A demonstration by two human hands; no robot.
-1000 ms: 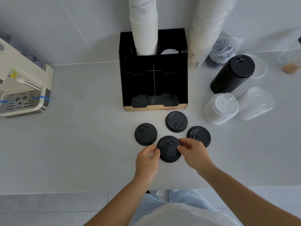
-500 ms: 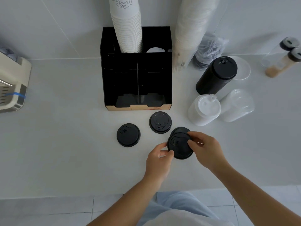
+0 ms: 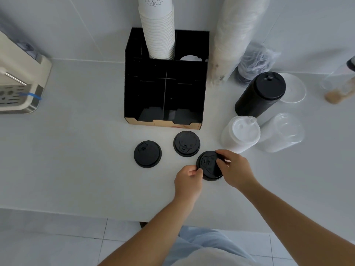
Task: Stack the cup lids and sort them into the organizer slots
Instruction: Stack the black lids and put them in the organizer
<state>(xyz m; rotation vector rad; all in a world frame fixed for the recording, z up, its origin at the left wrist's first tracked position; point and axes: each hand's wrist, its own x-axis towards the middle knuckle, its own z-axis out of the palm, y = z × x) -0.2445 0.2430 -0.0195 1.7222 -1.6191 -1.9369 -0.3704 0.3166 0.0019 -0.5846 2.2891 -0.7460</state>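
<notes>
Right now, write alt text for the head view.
Both hands, left hand and right hand, grip a black cup lid on a white counter. Two more black lids lie before a black organizer holding stacked paper cups.

A white counter [image 3: 76, 150] carries a black organizer [image 3: 165, 93] and black lids [image 3: 147, 154].

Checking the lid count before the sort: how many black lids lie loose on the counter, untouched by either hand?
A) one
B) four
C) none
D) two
D: one loose lid and another loose lid lie free in front of the organizer, while both hands grip the held lid.
</notes>
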